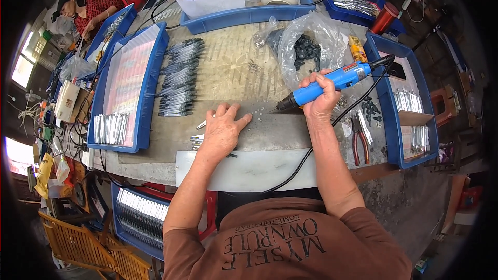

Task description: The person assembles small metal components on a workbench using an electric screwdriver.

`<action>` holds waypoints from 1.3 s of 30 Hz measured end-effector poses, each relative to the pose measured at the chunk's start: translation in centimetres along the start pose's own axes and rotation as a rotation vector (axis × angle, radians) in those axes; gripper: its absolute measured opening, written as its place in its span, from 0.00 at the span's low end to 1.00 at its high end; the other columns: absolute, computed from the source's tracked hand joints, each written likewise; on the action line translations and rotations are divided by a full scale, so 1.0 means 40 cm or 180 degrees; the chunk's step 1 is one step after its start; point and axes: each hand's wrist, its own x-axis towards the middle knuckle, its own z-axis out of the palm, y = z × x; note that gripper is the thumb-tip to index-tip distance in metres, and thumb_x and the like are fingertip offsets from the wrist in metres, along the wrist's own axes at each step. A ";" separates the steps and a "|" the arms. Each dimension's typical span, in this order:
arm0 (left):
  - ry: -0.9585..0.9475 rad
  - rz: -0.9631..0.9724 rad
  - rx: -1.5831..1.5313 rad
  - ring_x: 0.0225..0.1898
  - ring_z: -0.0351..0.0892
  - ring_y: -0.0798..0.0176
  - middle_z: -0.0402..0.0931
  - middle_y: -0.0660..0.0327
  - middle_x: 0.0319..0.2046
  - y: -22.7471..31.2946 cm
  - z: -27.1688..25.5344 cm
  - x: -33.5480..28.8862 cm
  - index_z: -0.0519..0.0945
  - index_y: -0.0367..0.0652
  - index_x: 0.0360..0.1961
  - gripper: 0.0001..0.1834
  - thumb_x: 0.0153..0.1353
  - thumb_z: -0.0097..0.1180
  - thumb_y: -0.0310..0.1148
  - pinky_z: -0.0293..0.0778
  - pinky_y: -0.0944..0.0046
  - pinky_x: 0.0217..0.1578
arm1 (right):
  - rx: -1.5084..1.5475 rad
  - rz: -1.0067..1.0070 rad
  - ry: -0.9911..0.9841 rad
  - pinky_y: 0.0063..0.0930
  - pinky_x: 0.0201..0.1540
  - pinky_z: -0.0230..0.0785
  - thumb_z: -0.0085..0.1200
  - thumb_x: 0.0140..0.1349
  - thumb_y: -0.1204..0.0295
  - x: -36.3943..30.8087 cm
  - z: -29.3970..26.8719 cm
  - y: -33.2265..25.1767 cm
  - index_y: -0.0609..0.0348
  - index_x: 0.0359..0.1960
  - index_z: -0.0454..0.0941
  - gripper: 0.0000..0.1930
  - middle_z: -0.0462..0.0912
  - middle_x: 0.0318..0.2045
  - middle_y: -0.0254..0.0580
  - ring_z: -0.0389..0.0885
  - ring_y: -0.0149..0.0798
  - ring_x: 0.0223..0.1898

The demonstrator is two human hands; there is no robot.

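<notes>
My right hand (320, 101) is wrapped round a blue electric screwdriver (337, 79), which lies nearly level with its dark tip pointing left. Below that tip, small bright screws (260, 113) are scattered on the grey worktop. To the left, my left hand (224, 130) rests on the worktop with fingers stretched and thumb spread. Slim silver pieces (197, 140) lie beside and partly under it; whether the palm touches them is hidden. Beyond it stands a stacked row of silver pieces with dark ends (180, 78).
Blue trays hold silver pieces at left (144, 98) and right (386, 109). A clear plastic bag (290, 59) contains dark parts. Red-handled pliers (359, 137) lie right of my forearm. A black cable (309, 151) crosses the front. Another person (96, 13) sits far left.
</notes>
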 end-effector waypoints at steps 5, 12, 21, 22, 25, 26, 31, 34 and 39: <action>-0.0001 0.0004 0.0206 0.50 0.63 0.55 0.69 0.57 0.47 0.006 -0.008 -0.005 0.79 0.54 0.42 0.21 0.47 0.45 0.24 0.58 0.55 0.48 | 0.0015 0.0000 -0.0011 0.32 0.22 0.68 0.49 0.43 0.78 0.002 -0.004 0.000 0.62 0.31 0.66 0.11 0.68 0.20 0.40 0.71 0.37 0.17; -0.0032 -0.0144 0.0153 0.50 0.63 0.55 0.68 0.57 0.48 0.004 -0.006 -0.018 0.77 0.54 0.44 0.22 0.47 0.44 0.24 0.58 0.55 0.48 | -0.0008 -0.0004 -0.0005 0.32 0.22 0.68 0.49 0.42 0.78 0.001 -0.001 -0.001 0.63 0.31 0.66 0.11 0.68 0.20 0.40 0.71 0.37 0.16; 0.0023 -0.0089 -0.0019 0.50 0.63 0.54 0.68 0.56 0.48 0.004 0.018 0.006 0.77 0.53 0.44 0.22 0.47 0.45 0.22 0.58 0.51 0.46 | -0.0016 0.0004 -0.0002 0.32 0.22 0.68 0.49 0.42 0.78 -0.001 0.003 0.000 0.62 0.31 0.65 0.11 0.68 0.19 0.40 0.71 0.37 0.17; 0.0021 -0.0087 -0.0021 0.50 0.63 0.54 0.68 0.56 0.48 0.005 0.016 0.005 0.77 0.53 0.44 0.22 0.47 0.45 0.22 0.58 0.51 0.46 | -0.0025 -0.0003 -0.0007 0.32 0.22 0.68 0.49 0.42 0.78 -0.001 0.002 0.001 0.62 0.31 0.65 0.11 0.68 0.19 0.40 0.71 0.38 0.17; 0.0002 -0.0054 -0.0034 0.50 0.63 0.54 0.67 0.56 0.48 0.005 0.008 0.001 0.78 0.52 0.43 0.21 0.46 0.46 0.23 0.58 0.53 0.46 | -0.0190 0.0056 -0.0177 0.36 0.26 0.66 0.48 0.45 0.75 0.005 -0.018 0.007 0.58 0.36 0.64 0.14 0.69 0.21 0.41 0.70 0.39 0.21; -0.0011 -0.0034 -0.0087 0.49 0.63 0.54 0.68 0.56 0.48 0.002 0.005 -0.001 0.78 0.52 0.42 0.20 0.46 0.46 0.23 0.58 0.53 0.46 | -0.0188 0.0057 -0.0176 0.36 0.26 0.66 0.48 0.45 0.75 0.005 -0.018 0.006 0.58 0.36 0.64 0.14 0.69 0.21 0.41 0.70 0.39 0.21; 0.0176 -0.0229 -0.0216 0.49 0.63 0.55 0.69 0.57 0.46 -0.023 -0.012 -0.016 0.79 0.52 0.40 0.19 0.46 0.46 0.24 0.59 0.55 0.46 | -0.0169 0.0053 -0.0148 0.35 0.26 0.66 0.48 0.45 0.75 0.007 -0.018 0.007 0.58 0.35 0.64 0.13 0.69 0.21 0.41 0.70 0.39 0.21; 0.0061 -0.0234 -0.0147 0.50 0.63 0.55 0.69 0.57 0.47 -0.021 -0.023 -0.024 0.79 0.53 0.39 0.19 0.46 0.46 0.24 0.58 0.54 0.47 | -0.0246 0.0039 -0.0204 0.35 0.26 0.66 0.48 0.45 0.75 0.006 -0.019 0.006 0.58 0.35 0.64 0.13 0.69 0.21 0.41 0.70 0.38 0.21; -0.0007 -0.0192 -0.0103 0.50 0.64 0.55 0.69 0.58 0.48 -0.008 -0.019 -0.028 0.80 0.54 0.40 0.21 0.45 0.46 0.21 0.59 0.57 0.47 | -0.0206 0.0061 -0.0184 0.35 0.25 0.66 0.48 0.45 0.75 0.002 -0.013 0.006 0.58 0.34 0.64 0.13 0.69 0.21 0.40 0.70 0.38 0.21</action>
